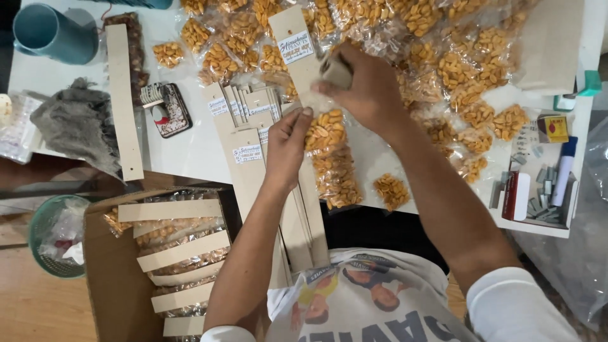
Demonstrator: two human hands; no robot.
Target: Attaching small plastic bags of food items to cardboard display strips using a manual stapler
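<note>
Seen from above, a brown cardboard box [107,278] at lower left holds long pale cardboard strips with clear packets of golden nuts fixed to them. A green mesh basket [44,237] beside it holds crumpled plastic, and a white tray [570,215] at right holds small metal staple bars and a red-and-white pack. On the white table [190,149] lies a heap of small, crinkly, clear plastic nut packets [443,57]. The left hand [286,149] pinches the top of one nut packet [326,132] against a long, flat, pale cardboard strip with a white label [297,57], at the table's middle. The right hand [364,88] is closed around a small grey stapler [335,69] just above that packet.
</note>
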